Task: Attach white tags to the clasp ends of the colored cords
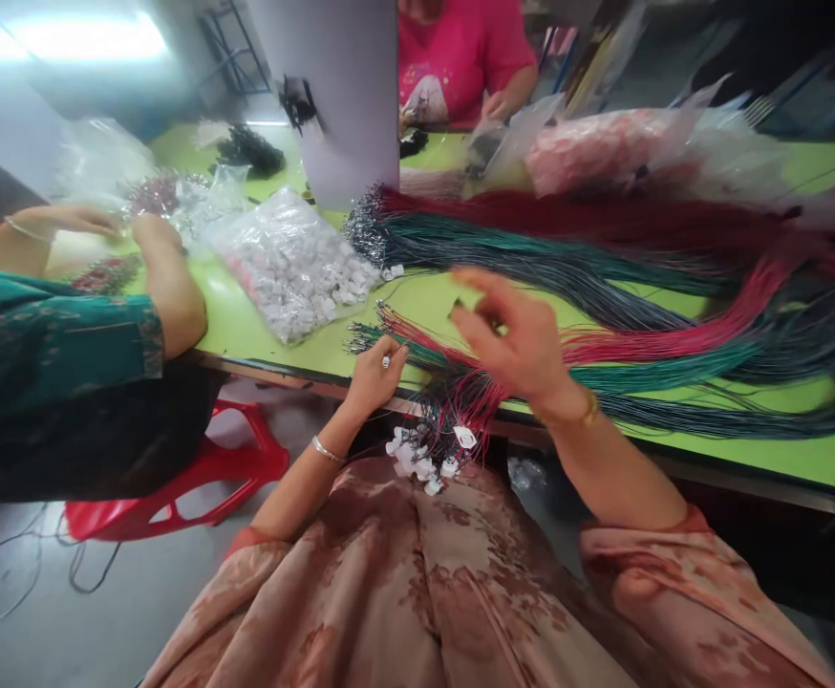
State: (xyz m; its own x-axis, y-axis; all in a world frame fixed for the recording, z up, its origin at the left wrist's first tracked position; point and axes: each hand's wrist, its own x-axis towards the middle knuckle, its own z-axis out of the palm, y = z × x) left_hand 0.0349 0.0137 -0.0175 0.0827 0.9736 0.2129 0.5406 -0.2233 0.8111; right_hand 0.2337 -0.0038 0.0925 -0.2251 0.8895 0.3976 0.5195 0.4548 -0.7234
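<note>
My left hand (376, 376) is closed in a pinch at the table's front edge, with a small white connector (387, 362) showing between its fingers. Just beyond it lie the metal-tipped ends of red and green wires (389, 325). My right hand (514, 334) is raised over the wire bundles and blurred; its fingers are bent, and whether they hold anything is unclear. Below both hands, wires with white connectors (417, 457) hang over the edge against my lap. Long red wires (675, 336), green wires (682, 371) and dark wires (718, 411) run off to the right.
A clear bag of white connectors (303, 263) lies left of the wires on the green table (260, 344). A grey upright panel (346, 96) stands behind. One co-worker's arm (170, 277) rests at left; another person in pink (460, 57) sits opposite. A red stool (246, 468) stands below.
</note>
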